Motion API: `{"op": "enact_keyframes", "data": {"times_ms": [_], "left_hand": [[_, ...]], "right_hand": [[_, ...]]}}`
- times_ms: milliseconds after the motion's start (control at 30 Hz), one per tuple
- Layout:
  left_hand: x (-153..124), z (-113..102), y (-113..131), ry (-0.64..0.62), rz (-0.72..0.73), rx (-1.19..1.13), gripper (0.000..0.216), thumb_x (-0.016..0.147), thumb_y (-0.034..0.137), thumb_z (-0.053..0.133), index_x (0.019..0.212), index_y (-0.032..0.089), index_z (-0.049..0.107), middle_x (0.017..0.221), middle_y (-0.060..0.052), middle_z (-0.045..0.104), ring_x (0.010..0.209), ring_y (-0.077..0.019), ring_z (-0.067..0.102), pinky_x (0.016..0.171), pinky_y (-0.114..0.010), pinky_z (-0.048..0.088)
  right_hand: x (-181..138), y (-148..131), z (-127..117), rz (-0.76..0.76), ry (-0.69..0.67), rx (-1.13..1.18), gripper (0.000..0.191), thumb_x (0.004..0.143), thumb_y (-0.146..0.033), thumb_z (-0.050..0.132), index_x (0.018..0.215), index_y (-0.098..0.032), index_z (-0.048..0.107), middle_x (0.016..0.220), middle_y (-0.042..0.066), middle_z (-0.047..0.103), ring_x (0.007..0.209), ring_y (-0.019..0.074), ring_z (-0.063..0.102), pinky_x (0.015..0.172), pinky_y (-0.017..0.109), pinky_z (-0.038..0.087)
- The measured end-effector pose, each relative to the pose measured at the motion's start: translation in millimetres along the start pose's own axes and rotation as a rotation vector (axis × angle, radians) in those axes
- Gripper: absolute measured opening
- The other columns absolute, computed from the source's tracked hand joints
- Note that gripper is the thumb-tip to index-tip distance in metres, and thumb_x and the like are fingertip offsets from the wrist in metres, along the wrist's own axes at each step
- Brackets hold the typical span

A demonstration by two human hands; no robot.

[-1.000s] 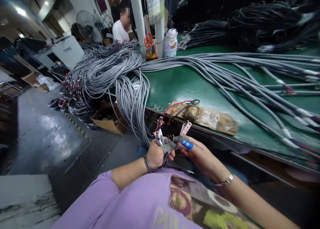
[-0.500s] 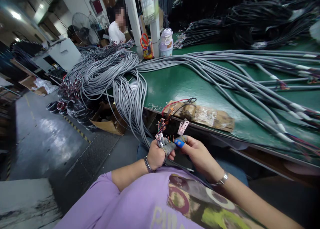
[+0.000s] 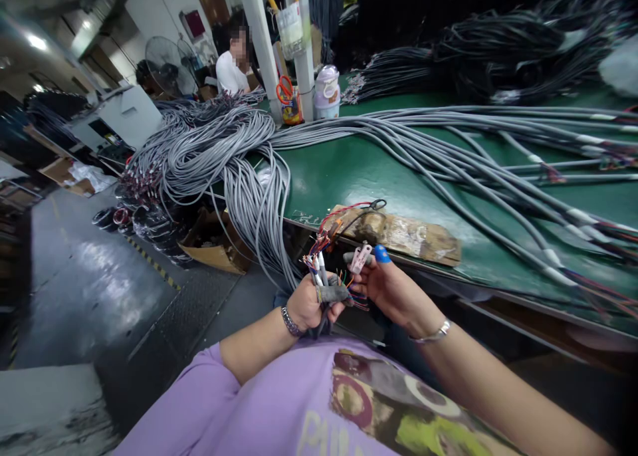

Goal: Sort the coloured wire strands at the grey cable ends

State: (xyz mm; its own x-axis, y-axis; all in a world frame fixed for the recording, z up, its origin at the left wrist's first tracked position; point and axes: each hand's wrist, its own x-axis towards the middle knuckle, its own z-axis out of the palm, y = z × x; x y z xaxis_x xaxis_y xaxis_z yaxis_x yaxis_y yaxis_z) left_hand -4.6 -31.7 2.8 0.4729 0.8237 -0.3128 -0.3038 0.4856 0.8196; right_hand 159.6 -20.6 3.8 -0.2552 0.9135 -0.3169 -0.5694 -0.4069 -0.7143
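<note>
hand (image 3: pixel 306 303) grips cables (image 3: pixel 323 271); shirt lettering (image 3: pixel 323 436) unclear

grey cables (image 3: pixel 214 143), green tabletop (image 3: pixel 323 177), purple shirt (image 3: pixel 269 396)

It's a cable workshop here! Just beyond the left hand (image 3: pixel 306 304), a green workbench (image 3: pixel 319 177) stretches out, grey cables (image 3: pixel 399 127) with bared wire ends sprawling across it; farther off, right of the grip, black cable bundles (image 3: pixel 498 40) heap up! Left of it, hazard tape (image 3: pixel 152 262) stripes the floor (image 3: pixel 90 270), and deeper in, a caged fan (image 3: pixel 167 67) near a co-worker (image 3: pixel 230 75)!
</note>
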Motion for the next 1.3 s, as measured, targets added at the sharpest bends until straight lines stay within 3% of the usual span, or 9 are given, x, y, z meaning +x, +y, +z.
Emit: {"op": "enact_keyframes", "data": {"times_ms": [333, 567, 767, 900, 1033, 1300], "left_hand": [[11, 7, 0, 0.011, -0.008, 0.024, 0.044, 0.053, 0.047, 0.083, 0.064, 0.014, 0.057, 0.043, 0.001, 0.055, 0.030, -0.0075, 0.041, 0.031, -0.020, 0.027], [14, 10, -4, 0.035, -0.036, 0.055, 0.047, 0.049, 0.049, 0.083, 0.066, 0.014, 0.057, 0.044, 0.001, 0.054, 0.033, -0.0074, 0.043, 0.033, -0.020, 0.028], [8, 10, -5, 0.043, -0.016, 0.059, 0.047, 0.050, 0.051, 0.083, 0.066, 0.014, 0.057, 0.042, 0.002, 0.053, 0.030, -0.0076, 0.042, 0.031, -0.020, 0.028], [-3, 10, -8, 0.075, 0.020, 0.075, 0.049, 0.052, 0.054, 0.081, 0.062, 0.015, 0.054, 0.042, 0.001, 0.053, 0.030, -0.0074, 0.043, 0.031, -0.019, 0.029], [-7, 13, -8, 0.135, 0.075, 0.057, 0.047, 0.055, 0.053, 0.081, 0.062, 0.015, 0.054, 0.042, 0.002, 0.053, 0.031, -0.0071, 0.043, 0.031, -0.019, 0.030], [1, 21, -2, 0.167, 0.136, 0.007, 0.045, 0.054, 0.048, 0.083, 0.063, 0.015, 0.053, 0.044, 0.002, 0.055, 0.032, -0.0067, 0.043, 0.031, -0.018, 0.030]], "right_hand": [[5, 0, 6, -0.006, 0.053, 0.075, 0.036, 0.071, -0.056, 0.072, 0.075, -0.021, 0.066, 0.067, 0.001, 0.064, 0.061, 0.0161, 0.057, 0.059, 0.030, 0.047], [6, 1, 9, -0.089, 0.052, -0.007, 0.041, 0.070, -0.061, 0.071, 0.073, -0.020, 0.064, 0.069, 0.005, 0.066, 0.070, 0.0216, 0.061, 0.062, 0.034, 0.048], [3, 0, 8, -0.024, 0.038, 0.081, 0.039, 0.073, -0.061, 0.067, 0.075, -0.022, 0.064, 0.066, 0.000, 0.062, 0.057, 0.0151, 0.055, 0.055, 0.029, 0.045], [2, -3, 9, -0.009, 0.048, 0.064, 0.036, 0.077, -0.059, 0.064, 0.078, -0.023, 0.065, 0.070, 0.002, 0.063, 0.059, 0.0149, 0.055, 0.056, 0.028, 0.046], [1, -2, 6, -0.080, 0.043, -0.002, 0.029, 0.073, -0.049, 0.073, 0.079, -0.022, 0.064, 0.068, -0.001, 0.060, 0.060, 0.0132, 0.054, 0.059, 0.026, 0.047], [1, 0, 6, -0.060, 0.019, -0.007, 0.039, 0.067, -0.056, 0.075, 0.073, -0.019, 0.063, 0.063, -0.001, 0.058, 0.056, 0.0130, 0.053, 0.055, 0.028, 0.045]]}}
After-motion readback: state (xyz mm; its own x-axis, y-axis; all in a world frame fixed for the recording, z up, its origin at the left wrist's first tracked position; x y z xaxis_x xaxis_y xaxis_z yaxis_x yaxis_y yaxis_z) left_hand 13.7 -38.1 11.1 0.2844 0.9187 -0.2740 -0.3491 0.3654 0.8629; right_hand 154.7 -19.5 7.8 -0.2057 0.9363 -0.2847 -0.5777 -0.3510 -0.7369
